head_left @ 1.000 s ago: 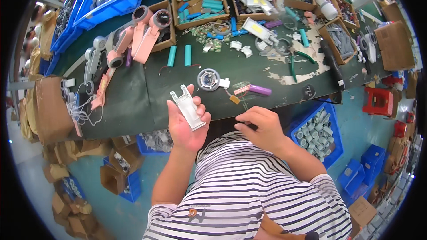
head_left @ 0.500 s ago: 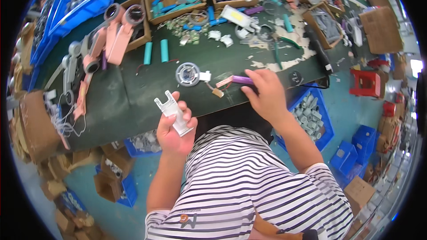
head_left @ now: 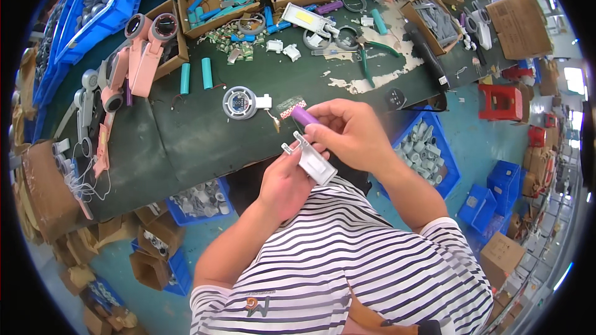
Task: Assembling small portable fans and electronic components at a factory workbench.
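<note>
The left hand (head_left: 287, 181) grips a forked white plastic housing (head_left: 316, 165); just beyond it, the right hand (head_left: 352, 136) pinches a roughly parallel purple cylinder (head_left: 303, 116).

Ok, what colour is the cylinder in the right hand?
The cylinder is purple; it shows in the head view, the only one.

Two hands (head_left: 351, 133), one held white housing (head_left: 315, 164), one held purple cylinder (head_left: 303, 115), one pair of green-handled pliers (head_left: 365, 65)
</note>
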The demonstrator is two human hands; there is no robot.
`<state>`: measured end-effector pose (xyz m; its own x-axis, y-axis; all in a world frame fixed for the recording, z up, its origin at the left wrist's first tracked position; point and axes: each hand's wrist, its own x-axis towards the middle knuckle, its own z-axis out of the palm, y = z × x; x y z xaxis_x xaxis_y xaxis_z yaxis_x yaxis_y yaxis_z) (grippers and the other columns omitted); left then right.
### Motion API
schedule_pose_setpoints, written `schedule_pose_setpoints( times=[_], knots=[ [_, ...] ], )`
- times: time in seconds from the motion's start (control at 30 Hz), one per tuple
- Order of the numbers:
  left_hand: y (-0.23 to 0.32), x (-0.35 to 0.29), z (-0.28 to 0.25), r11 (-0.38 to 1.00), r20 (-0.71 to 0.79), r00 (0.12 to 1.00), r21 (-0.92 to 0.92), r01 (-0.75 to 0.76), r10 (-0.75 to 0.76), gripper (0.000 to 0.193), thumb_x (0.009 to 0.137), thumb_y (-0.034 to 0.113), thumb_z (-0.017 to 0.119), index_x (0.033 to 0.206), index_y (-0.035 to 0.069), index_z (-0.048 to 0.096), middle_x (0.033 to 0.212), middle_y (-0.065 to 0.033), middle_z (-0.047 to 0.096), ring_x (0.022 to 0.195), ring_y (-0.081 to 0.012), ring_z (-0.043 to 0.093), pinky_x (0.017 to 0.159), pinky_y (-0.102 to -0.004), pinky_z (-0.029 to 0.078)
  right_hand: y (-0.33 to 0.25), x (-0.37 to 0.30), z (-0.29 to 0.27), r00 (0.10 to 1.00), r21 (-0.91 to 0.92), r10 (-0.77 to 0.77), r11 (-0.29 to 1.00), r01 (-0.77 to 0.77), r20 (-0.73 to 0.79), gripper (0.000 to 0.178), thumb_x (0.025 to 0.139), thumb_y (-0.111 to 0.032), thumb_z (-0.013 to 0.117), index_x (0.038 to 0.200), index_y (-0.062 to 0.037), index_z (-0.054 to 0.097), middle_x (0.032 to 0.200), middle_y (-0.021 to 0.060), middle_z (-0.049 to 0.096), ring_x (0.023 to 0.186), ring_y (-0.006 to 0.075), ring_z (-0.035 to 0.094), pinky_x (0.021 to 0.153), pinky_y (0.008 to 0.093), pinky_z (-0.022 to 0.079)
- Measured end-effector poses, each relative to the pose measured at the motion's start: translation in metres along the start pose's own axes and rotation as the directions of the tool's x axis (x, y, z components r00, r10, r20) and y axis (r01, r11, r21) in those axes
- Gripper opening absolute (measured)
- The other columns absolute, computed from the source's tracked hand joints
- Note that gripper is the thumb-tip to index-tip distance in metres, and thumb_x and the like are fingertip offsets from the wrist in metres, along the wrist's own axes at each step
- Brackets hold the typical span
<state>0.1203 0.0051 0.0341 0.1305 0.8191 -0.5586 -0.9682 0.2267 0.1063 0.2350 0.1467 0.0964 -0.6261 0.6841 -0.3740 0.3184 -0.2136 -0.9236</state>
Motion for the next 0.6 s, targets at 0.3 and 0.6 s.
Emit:
schedule_pose_setpoints(
  times=[0.3, 0.6],
  knots=[
    [0.008, 0.023, 0.017, 0.941, 0.106, 0.981, -0.317, -0.121, 0.162, 0.043, 0.093, 0.012, 0.046, 0.136, 0.011, 0.051, 0.132, -0.0143, 0.056, 0.132, -0.0350, 0.049, 0.118, -0.0542, 0.036, 0.031, -0.024, 0.007, 0.824, -0.627, -0.561, 0.669, 0.400, -0.073, 0.028, 0.079, -0.016, 0.079, 0.105, -0.0098, 0.074, 0.088, 0.0032, 0.065, 0.080, 0.0236, 0.060, 0.073, 0.0395, 0.042],
    [0.001, 0.027, 0.013, 0.935, 0.113, 0.959, -0.279, -0.219, 0.259, 0.031, 0.101, 0.013, 0.047, 0.132, 0.010, 0.050, 0.129, -0.0152, 0.057, 0.133, -0.0348, 0.049, 0.116, -0.0532, 0.039, 0.045, -0.026, 0.013, 0.754, -0.743, -0.655, 0.534, 0.404, -0.060, 0.023, 0.078, -0.015, 0.080, 0.101, -0.0139, 0.077, 0.083, -0.0012, 0.062, 0.076, 0.0195, 0.057, 0.070, 0.0374, 0.039]
  ],
)
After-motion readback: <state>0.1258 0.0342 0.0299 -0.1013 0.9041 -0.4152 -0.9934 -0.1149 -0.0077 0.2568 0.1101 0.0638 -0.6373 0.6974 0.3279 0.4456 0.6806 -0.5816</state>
